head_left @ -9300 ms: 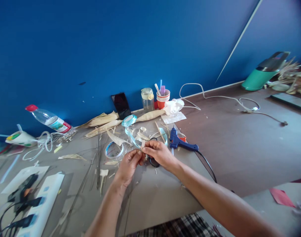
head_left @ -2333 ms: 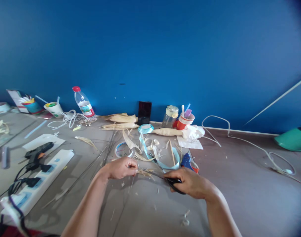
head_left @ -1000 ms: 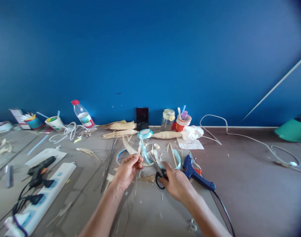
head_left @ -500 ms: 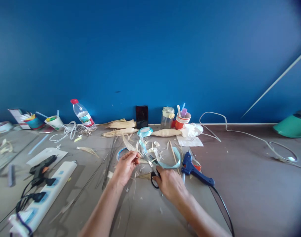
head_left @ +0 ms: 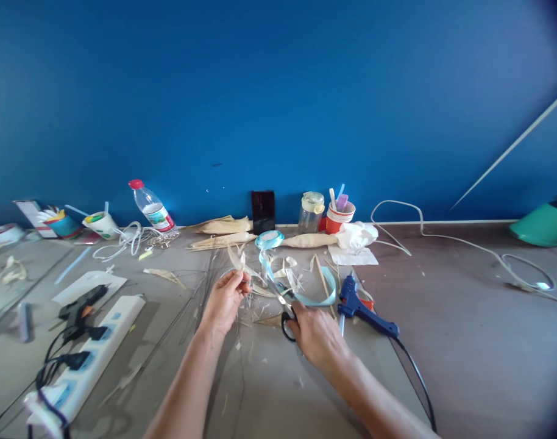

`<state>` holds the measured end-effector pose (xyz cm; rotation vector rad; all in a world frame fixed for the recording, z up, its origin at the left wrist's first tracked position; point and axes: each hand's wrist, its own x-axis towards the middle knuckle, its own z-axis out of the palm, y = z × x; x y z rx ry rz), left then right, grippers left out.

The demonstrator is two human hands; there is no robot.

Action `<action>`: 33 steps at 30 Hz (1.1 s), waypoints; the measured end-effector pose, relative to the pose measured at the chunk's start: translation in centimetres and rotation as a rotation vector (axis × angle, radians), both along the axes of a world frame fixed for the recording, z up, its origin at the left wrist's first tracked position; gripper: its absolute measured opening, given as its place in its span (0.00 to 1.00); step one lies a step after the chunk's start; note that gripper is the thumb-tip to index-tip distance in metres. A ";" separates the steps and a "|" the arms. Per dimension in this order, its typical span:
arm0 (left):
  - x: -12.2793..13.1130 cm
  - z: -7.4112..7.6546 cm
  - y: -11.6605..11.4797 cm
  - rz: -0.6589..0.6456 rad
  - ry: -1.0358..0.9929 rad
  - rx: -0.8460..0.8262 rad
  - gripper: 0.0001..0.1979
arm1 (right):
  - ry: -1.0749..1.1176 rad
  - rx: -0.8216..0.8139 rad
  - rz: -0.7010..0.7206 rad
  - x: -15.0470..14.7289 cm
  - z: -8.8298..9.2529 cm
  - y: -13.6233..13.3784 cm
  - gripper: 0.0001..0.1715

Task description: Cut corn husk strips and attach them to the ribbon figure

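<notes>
My left hand [head_left: 227, 299] is closed in a pinch on a pale strip of dried corn husk [head_left: 236, 258], whose upper end rises above the fingertips. My right hand [head_left: 319, 332] grips scissors [head_left: 285, 314] by their black handles, the metal blades pointing up and left. Past the blades lie a roll of light blue ribbon [head_left: 269, 239] and its loose end [head_left: 322, 300]. Pale husk scraps [head_left: 285, 268] are scattered between the hands and the roll.
A blue glue gun [head_left: 363, 310] lies right of my right hand. At left sits a power strip [head_left: 102, 356] with a black glue gun [head_left: 83, 308] beside it. Along the wall stand a plastic bottle [head_left: 153, 210], a dark phone [head_left: 263, 211], a jar [head_left: 311, 213] and paper cups [head_left: 339, 219].
My left hand has shifted slightly left and up with the husk strip, away from the scissors. The scissor blades show more clearly. My right hand has barely moved.
</notes>
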<state>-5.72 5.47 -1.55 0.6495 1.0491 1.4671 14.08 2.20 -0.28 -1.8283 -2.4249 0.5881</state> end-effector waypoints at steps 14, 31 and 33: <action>0.2 -0.1 0.0 -0.003 0.044 -0.004 0.12 | 0.042 0.067 -0.064 0.8 -0.3 0.3 0.18; 1.5 -0.4 -0.4 -0.163 0.220 -0.060 0.15 | -0.059 0.046 -0.125 1.7 0.4 1.1 0.18; 1.8 -0.5 -0.5 -0.193 0.246 -0.102 0.16 | -0.073 0.066 -0.130 1.9 0.3 1.2 0.19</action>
